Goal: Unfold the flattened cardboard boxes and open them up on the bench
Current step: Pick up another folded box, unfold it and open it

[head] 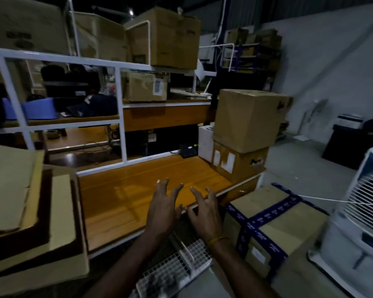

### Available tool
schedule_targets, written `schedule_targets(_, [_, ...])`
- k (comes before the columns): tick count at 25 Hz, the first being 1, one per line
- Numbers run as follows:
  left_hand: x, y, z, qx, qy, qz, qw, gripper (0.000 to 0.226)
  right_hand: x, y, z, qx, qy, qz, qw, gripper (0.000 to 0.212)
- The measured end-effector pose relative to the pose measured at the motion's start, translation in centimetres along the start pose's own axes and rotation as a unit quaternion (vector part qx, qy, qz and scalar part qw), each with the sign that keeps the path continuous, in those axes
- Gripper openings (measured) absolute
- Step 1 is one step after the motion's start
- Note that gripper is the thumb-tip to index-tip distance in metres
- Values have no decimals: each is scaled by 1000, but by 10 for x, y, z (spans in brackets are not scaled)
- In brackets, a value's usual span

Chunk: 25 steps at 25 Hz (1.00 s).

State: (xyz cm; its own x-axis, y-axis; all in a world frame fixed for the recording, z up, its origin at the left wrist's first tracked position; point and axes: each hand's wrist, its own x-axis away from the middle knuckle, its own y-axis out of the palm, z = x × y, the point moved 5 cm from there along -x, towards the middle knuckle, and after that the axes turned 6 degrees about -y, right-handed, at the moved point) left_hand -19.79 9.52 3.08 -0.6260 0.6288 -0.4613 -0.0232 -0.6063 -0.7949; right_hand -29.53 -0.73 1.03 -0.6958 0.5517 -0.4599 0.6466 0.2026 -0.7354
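Note:
A stack of flattened cardboard boxes (30, 211) lies at the left end of the orange wooden bench (125, 190). My left hand (164, 207) and my right hand (205, 214) hover side by side over the bench's front edge, fingers spread, holding nothing. Both hands are well to the right of the flattened stack and touch no cardboard.
Two closed boxes (246, 134) are stacked at the bench's right end. A taped box (274, 229) stands on the floor at right, beside a white air cooler (362, 222). A white wire basket (177, 267) sits below my arms. White-framed shelves (119, 117) with more boxes rise behind the bench.

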Motion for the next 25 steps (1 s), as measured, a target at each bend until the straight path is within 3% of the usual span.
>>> schedule_targets(11, [-99, 127, 79, 3, 52, -68, 996, 75, -57, -37, 137, 39, 60, 29, 997, 62])
schedule_targets(25, [-319, 256, 75, 59, 110, -111, 986, 81, -255, 7, 251, 118, 100, 97, 983, 64])
